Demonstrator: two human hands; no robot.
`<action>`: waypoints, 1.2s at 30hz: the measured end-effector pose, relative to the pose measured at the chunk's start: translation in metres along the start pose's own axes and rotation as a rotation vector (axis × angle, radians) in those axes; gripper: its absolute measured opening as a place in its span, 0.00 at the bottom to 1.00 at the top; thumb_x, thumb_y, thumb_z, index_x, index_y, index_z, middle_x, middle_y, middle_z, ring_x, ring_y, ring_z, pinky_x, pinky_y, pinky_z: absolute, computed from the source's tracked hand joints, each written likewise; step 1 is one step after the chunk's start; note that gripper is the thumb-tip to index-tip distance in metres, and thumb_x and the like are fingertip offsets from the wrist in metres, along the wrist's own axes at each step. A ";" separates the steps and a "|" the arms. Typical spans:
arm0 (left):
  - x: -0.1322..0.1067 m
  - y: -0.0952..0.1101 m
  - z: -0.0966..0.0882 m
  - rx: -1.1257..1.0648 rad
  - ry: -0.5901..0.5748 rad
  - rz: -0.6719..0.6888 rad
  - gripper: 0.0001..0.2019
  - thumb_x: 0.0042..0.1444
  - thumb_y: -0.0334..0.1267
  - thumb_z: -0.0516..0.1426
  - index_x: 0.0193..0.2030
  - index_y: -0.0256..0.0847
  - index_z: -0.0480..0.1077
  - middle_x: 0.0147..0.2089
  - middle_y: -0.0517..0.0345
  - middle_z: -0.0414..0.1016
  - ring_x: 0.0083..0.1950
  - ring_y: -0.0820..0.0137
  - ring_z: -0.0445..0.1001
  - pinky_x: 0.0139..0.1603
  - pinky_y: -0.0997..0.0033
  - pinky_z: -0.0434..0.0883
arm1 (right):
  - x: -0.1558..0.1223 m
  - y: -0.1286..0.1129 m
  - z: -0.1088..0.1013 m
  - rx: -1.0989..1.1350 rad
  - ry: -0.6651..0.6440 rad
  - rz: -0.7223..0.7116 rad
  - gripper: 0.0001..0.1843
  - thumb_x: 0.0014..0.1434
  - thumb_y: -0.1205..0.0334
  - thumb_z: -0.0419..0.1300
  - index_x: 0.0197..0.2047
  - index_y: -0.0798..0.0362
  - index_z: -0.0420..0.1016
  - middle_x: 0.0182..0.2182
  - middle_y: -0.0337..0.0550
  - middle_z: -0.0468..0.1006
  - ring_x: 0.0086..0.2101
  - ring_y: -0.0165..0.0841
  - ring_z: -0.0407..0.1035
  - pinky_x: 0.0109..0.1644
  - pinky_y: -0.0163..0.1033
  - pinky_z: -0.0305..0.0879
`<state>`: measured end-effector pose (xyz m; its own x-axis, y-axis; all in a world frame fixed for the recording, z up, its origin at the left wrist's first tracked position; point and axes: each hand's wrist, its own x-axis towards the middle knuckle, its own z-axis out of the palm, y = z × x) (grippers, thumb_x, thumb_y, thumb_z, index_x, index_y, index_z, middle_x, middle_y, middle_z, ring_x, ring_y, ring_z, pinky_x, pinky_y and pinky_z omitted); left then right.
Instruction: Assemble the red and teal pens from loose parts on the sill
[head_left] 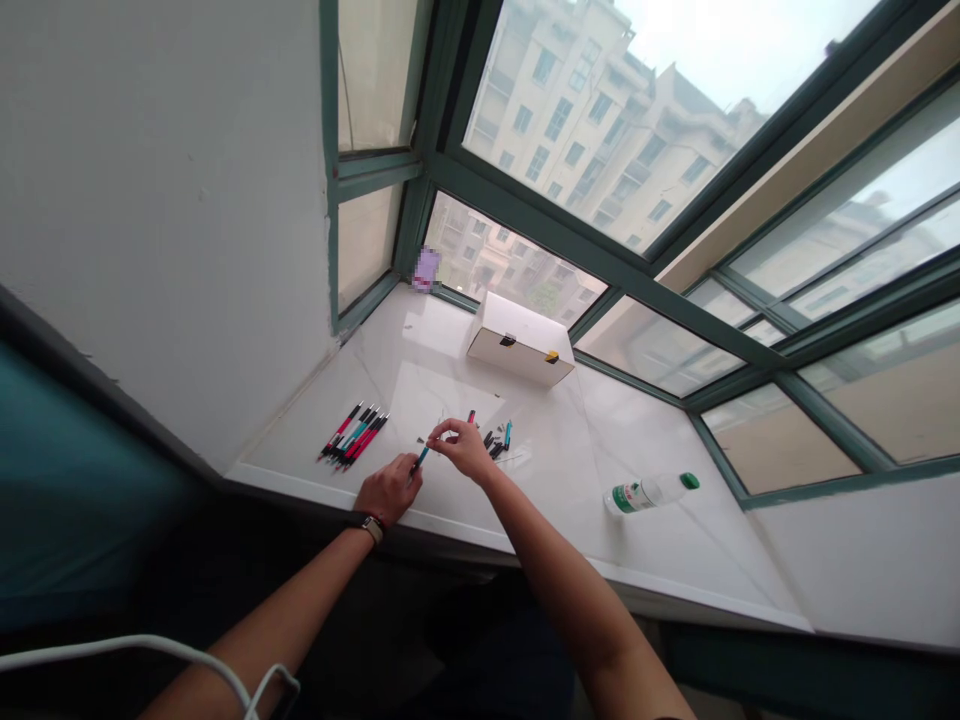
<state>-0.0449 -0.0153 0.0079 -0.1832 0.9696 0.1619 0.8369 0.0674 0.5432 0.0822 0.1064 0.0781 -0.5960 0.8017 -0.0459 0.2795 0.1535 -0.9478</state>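
My left hand is closed around the lower end of a blue pen, and a dark watch sits on that wrist. My right hand pinches the pen's upper end with its fingertips, just above the white window ledge. A row of several assembled red and blue pens lies to the left of my hands. Loose pen parts, some red, black and teal, lie scattered just beyond my right hand.
A white cardboard box stands at the back of the ledge near the window. A clear plastic bottle with a green cap lies on its side at the right. A white cable crosses the lower left. Green window frames enclose the ledge.
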 end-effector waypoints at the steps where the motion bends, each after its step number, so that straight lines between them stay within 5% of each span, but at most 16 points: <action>1: 0.000 0.000 0.000 0.004 0.001 0.002 0.11 0.66 0.43 0.45 0.45 0.45 0.67 0.42 0.58 0.76 0.37 0.67 0.75 0.30 0.69 0.57 | -0.001 -0.001 0.000 -0.002 0.002 -0.005 0.13 0.48 0.53 0.70 0.31 0.53 0.76 0.31 0.42 0.79 0.25 0.28 0.68 0.30 0.34 0.64; 10: 0.000 0.002 -0.002 -0.007 -0.031 -0.045 0.13 0.66 0.43 0.46 0.48 0.45 0.68 0.43 0.56 0.76 0.39 0.66 0.75 0.32 0.69 0.60 | -0.007 0.000 0.003 0.016 -0.002 0.024 0.16 0.46 0.52 0.71 0.34 0.53 0.77 0.34 0.42 0.80 0.25 0.27 0.68 0.29 0.33 0.62; 16: -0.001 0.004 -0.004 -0.028 -0.026 -0.045 0.13 0.66 0.43 0.46 0.49 0.46 0.68 0.45 0.55 0.77 0.40 0.66 0.75 0.33 0.69 0.61 | -0.011 0.016 -0.005 0.451 0.374 0.294 0.09 0.53 0.56 0.57 0.36 0.52 0.72 0.30 0.44 0.79 0.19 0.27 0.58 0.21 0.34 0.60; 22: -0.001 0.002 -0.002 0.004 -0.036 -0.040 0.13 0.66 0.44 0.45 0.49 0.46 0.67 0.44 0.56 0.77 0.39 0.66 0.75 0.33 0.69 0.61 | -0.024 0.047 -0.013 0.749 0.507 0.458 0.09 0.44 0.66 0.54 0.32 0.51 0.69 0.31 0.49 0.77 0.27 0.35 0.71 0.36 0.44 0.74; 28: -0.001 0.001 0.000 0.003 -0.016 -0.022 0.13 0.67 0.44 0.45 0.49 0.46 0.67 0.45 0.56 0.76 0.40 0.66 0.75 0.32 0.70 0.60 | -0.030 0.043 -0.004 0.916 0.480 0.466 0.19 0.33 0.75 0.51 0.31 0.50 0.66 0.38 0.46 0.80 0.43 0.37 0.76 0.52 0.47 0.71; 36: -0.001 -0.001 0.003 -0.006 -0.014 -0.017 0.13 0.66 0.44 0.45 0.49 0.46 0.67 0.45 0.56 0.76 0.39 0.66 0.75 0.31 0.69 0.59 | -0.016 0.008 0.018 0.853 0.309 0.309 0.22 0.35 0.78 0.50 0.35 0.51 0.67 0.43 0.45 0.82 0.52 0.38 0.74 0.58 0.47 0.67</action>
<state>-0.0437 -0.0161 0.0051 -0.1900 0.9716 0.1407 0.8306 0.0827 0.5506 0.0802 0.0840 0.0655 -0.3285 0.8722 -0.3625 -0.3243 -0.4646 -0.8240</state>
